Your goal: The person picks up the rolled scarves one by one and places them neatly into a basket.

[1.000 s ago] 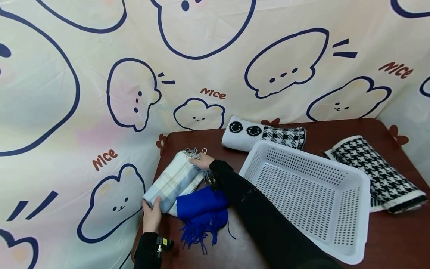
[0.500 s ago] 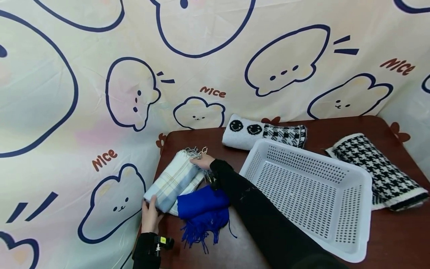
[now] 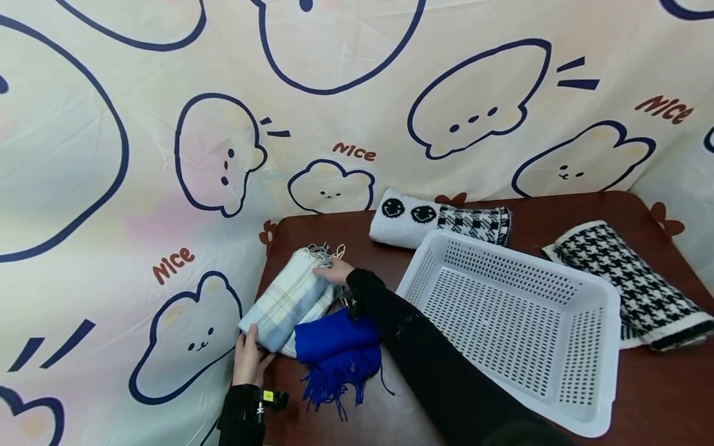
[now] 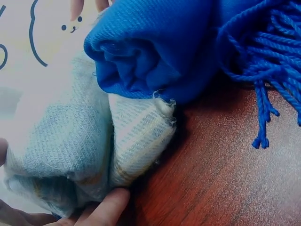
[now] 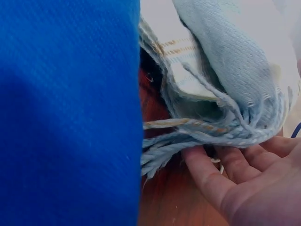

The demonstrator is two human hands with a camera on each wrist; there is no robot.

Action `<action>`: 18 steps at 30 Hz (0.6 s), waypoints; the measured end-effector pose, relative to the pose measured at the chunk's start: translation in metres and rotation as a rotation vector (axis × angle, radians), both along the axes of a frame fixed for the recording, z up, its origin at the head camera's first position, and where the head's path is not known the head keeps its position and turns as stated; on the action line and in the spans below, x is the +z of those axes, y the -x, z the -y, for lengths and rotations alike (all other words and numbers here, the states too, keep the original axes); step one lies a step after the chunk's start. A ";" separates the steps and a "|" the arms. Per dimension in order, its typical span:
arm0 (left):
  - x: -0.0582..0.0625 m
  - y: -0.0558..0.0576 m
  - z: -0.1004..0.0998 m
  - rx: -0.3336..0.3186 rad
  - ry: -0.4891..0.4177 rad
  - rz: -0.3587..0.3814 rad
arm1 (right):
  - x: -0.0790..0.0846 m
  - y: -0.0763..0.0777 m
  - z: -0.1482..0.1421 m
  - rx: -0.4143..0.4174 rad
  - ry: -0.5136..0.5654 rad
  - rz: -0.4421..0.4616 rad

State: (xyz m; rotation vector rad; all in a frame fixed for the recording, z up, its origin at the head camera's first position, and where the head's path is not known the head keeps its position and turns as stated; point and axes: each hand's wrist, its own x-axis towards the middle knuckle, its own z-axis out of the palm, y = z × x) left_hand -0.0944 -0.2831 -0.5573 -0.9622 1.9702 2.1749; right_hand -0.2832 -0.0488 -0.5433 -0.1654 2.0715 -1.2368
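Observation:
A folded pale plaid scarf [image 3: 284,297], white, light blue and yellow, lies slanted on the left of the table. At its near end my left hand [image 3: 249,359] grips the folded layers, one finger on top and others at the lower edge. My right hand [image 3: 334,271] holds the far, fringed end; in the right wrist view its fingers [image 5: 207,176] reach beneath the grey-blue fringe [image 5: 235,134]. Against the plaid scarf's right side rests a folded blue scarf [image 3: 334,337], fringe toward me, which fills much of the right wrist view.
A white perforated basket [image 3: 591,353] stands right of centre, with the right arm's sleeve crossing before its left side. Behind it lies a rolled white scarf with black faces and checks [image 3: 407,220]. A black-and-white houndstooth scarf [image 3: 630,279] lies at the right. A printed cloth [image 3: 312,124] hangs behind.
My left hand's fingers have shifted a little lower around the plaid scarf's near end. My right hand stays at the fringed end, and the scarf has hardly moved.

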 end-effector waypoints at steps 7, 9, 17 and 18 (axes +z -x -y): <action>-0.002 -0.001 0.001 0.041 -0.071 -0.013 | 0.003 -0.010 0.005 -0.001 -0.003 -0.049; -0.003 -0.001 0.001 0.056 -0.097 -0.019 | 0.000 -0.011 0.006 -0.013 0.009 -0.060; -0.007 -0.001 0.001 0.132 -0.225 -0.023 | -0.009 -0.010 0.011 -0.022 0.015 -0.039; -0.007 0.000 0.000 0.138 -0.238 -0.025 | -0.007 -0.011 0.011 -0.020 0.012 -0.039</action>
